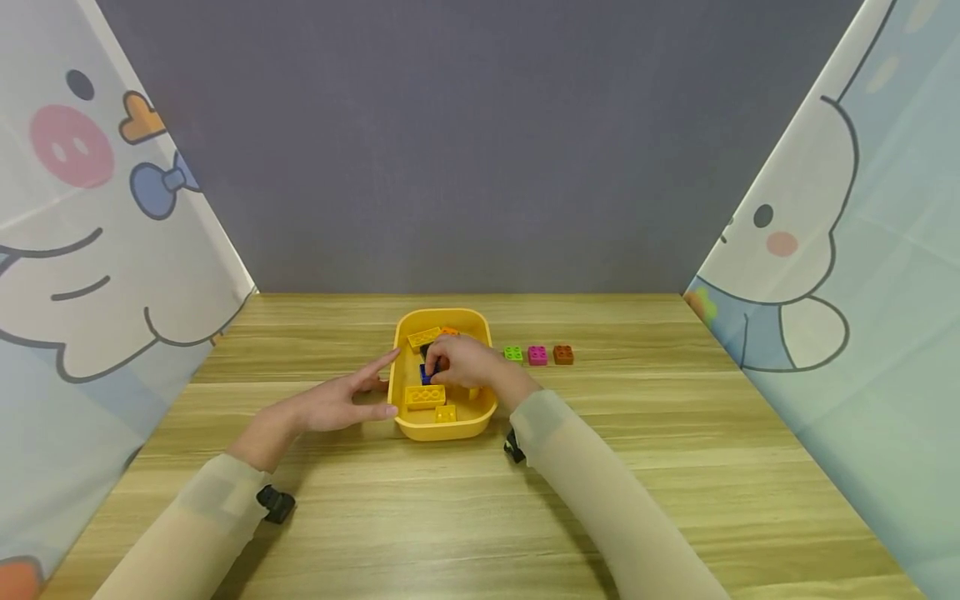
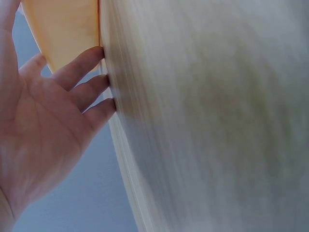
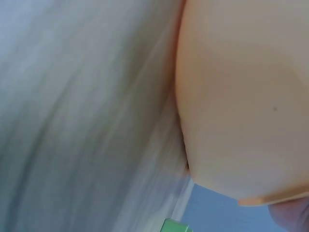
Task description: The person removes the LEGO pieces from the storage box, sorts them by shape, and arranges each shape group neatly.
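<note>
A yellow plastic tray (image 1: pixel 442 432) sits on the table with toy building bricks inside. My right hand (image 1: pixel 468 362) reaches over its right wall, thumb and fingertips pinching a dark blue brick (image 1: pixel 424 375) that the hand partly hides. Beside the tray's left wall, my left hand (image 1: pixel 333 404) is spread, with the thumb and a finger at the rim. In the left wrist view, the fingertips of that left hand (image 2: pixel 48 116) touch the table. The right wrist view shows the tray's outer wall (image 3: pixel 241 106) and only a bit of a fingertip.
Yellow bricks (image 1: pixel 425 397) lie in the tray, along with an orange brick (image 1: pixel 448 331) and a black piece partly covered by the hand. Right of the tray, a green brick (image 1: pixel 513 354), a pink brick (image 1: pixel 537 356) and a brown brick (image 1: pixel 563 355) form a row on the wooden table (image 1: pixel 420 517).
</note>
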Available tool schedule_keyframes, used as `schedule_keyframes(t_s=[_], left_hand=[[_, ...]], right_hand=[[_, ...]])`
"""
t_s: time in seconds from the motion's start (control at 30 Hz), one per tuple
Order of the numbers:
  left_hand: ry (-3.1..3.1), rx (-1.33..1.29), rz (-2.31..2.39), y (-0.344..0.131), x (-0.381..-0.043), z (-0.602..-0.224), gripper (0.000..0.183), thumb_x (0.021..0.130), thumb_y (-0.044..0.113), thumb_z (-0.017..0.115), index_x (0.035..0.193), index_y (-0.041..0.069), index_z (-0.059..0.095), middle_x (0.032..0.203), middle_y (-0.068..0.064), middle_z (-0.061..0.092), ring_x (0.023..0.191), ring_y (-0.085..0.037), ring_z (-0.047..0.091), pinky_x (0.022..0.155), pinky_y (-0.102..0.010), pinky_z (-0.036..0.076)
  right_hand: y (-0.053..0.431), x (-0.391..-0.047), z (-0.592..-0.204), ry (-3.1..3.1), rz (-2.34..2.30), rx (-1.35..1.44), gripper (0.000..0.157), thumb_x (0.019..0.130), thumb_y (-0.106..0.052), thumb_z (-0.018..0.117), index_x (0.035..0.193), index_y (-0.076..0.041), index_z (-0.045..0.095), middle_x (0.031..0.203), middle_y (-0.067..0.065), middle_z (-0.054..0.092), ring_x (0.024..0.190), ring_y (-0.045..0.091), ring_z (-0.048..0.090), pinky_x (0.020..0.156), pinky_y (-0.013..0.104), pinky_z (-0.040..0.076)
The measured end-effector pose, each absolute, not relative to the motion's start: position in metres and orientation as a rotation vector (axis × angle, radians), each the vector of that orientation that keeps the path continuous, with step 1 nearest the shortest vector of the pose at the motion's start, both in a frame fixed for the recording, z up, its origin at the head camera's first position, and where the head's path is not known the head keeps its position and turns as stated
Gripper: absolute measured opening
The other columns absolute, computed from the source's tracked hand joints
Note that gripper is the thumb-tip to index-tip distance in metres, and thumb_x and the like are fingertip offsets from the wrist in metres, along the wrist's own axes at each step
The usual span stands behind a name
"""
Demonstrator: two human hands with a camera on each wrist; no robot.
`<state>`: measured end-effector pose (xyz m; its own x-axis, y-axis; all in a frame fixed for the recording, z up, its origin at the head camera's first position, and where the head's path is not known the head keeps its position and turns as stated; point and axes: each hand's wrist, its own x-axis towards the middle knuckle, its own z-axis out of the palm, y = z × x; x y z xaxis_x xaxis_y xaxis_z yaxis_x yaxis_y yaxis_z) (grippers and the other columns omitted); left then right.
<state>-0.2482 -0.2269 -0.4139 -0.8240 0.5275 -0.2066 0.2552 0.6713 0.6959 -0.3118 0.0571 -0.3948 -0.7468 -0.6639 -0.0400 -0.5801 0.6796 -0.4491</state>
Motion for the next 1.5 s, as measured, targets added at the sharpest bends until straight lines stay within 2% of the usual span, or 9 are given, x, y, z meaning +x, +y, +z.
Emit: schedule_keyframes(t_s=[0.2, 0.33, 0.5, 0.63, 0.77, 0.93, 1.1, 1.33, 1.5], left_hand=[[2.513, 0.599, 0.927, -0.227, -0.247, -0.414, 0.1, 0.103, 0.063, 0.069, 0.178, 0.04, 0.007, 0.17, -0.025, 0.046, 0.158, -0.053, 0.041, 0.123, -0.082, 0.028], [2.507, 0.587, 0.934, -0.227, -0.247, -0.414, 0.1, 0.102, 0.064, 0.07, 0.177, 0.042, 0.007, 0.171, -0.025, 0.046, 0.159, -0.053, 0.04, 0.123, -0.083, 0.028], [2.501, 0.577, 0.941, -0.227, -0.248, -0.413, 0.101, 0.101, 0.064, 0.071, 0.177, 0.041, 0.008, 0.17, -0.025, 0.046, 0.159, -0.052, 0.04, 0.124, -0.081, 0.028], [2.498, 0.577, 0.942, -0.226, -0.248, -0.412, 0.102, 0.102, 0.064, 0.07, 0.178, 0.039, 0.008, 0.171, -0.024, 0.045, 0.16, -0.052, 0.039, 0.125, -0.081, 0.026], [2.502, 0.572, 0.925, -0.225, -0.248, -0.411, 0.103, 0.101, 0.066, 0.07, 0.178, 0.038, 0.007, 0.172, -0.024, 0.044, 0.161, -0.053, 0.037, 0.124, -0.083, 0.025], [2.507, 0.57, 0.919, -0.225, -0.248, -0.412, 0.104, 0.101, 0.066, 0.07, 0.178, 0.039, 0.006, 0.172, -0.024, 0.045, 0.161, -0.053, 0.037, 0.125, -0.083, 0.024], [2.511, 0.577, 0.92, -0.225, -0.248, -0.412, 0.104, 0.101, 0.065, 0.071, 0.178, 0.039, 0.006, 0.172, -0.024, 0.044, 0.16, -0.052, 0.038, 0.124, -0.082, 0.026], [2.521, 0.594, 0.916, -0.225, -0.247, -0.412, 0.103, 0.101, 0.063, 0.071, 0.178, 0.038, 0.007, 0.171, -0.025, 0.045, 0.159, -0.052, 0.04, 0.124, -0.082, 0.028], [2.516, 0.59, 0.912, -0.225, -0.248, -0.412, 0.104, 0.101, 0.064, 0.071, 0.178, 0.038, 0.006, 0.171, -0.025, 0.045, 0.159, -0.052, 0.04, 0.124, -0.081, 0.028]], right_hand=[[0.062, -0.315, -0.396, 2.589, -0.93, -1.031, 0.039, 0.101, -0.008, 0.08, 0.137, -0.009, 0.067, 0.129, 0.01, 0.068, 0.112, 0.022, 0.068, 0.103, 0.033, 0.06], [0.067, -0.317, -0.393, 2.547, -1.049, -1.066, 0.05, 0.1, -0.003, 0.079, 0.148, -0.005, 0.065, 0.135, 0.014, 0.065, 0.116, 0.026, 0.07, 0.106, 0.032, 0.061], [0.077, -0.315, -0.388, 2.481, -1.22, -1.038, 0.045, 0.099, 0.004, 0.076, 0.142, -0.002, 0.066, 0.138, 0.017, 0.064, 0.121, 0.03, 0.071, 0.109, 0.038, 0.061], [0.09, -0.311, -0.384, 2.347, -1.41, -0.949, 0.045, 0.097, 0.008, 0.072, 0.139, 0.0, 0.058, 0.138, 0.021, 0.066, 0.122, 0.032, 0.071, 0.107, 0.041, 0.062], [0.106, -0.307, -0.38, 2.237, -1.508, -0.91, 0.049, 0.097, 0.009, 0.069, 0.142, 0.001, 0.051, 0.147, 0.025, 0.06, 0.127, 0.034, 0.07, 0.099, 0.035, 0.064], [0.127, -0.3, -0.377, 2.231, -1.522, -0.881, 0.051, 0.099, 0.008, 0.068, 0.148, 0.001, 0.055, 0.154, 0.025, 0.058, 0.132, 0.035, 0.069, 0.094, 0.033, 0.065], [0.149, -0.295, -0.376, 2.25, -1.561, -0.817, 0.046, 0.099, 0.008, 0.069, 0.143, -0.002, 0.059, 0.149, 0.026, 0.063, 0.134, 0.037, 0.07, 0.095, 0.033, 0.066], [0.189, -0.292, -0.376, 2.308, -1.634, -0.855, 0.042, 0.097, 0.014, 0.066, 0.137, 0.007, 0.055, 0.142, 0.036, 0.065, 0.128, 0.041, 0.071, 0.088, 0.031, 0.066], [0.223, -0.291, -0.375, 2.391, -1.629, -0.797, 0.04, 0.098, 0.012, 0.067, 0.136, 0.006, 0.054, 0.14, 0.036, 0.067, 0.12, 0.029, 0.073, 0.086, 0.027, 0.064]])
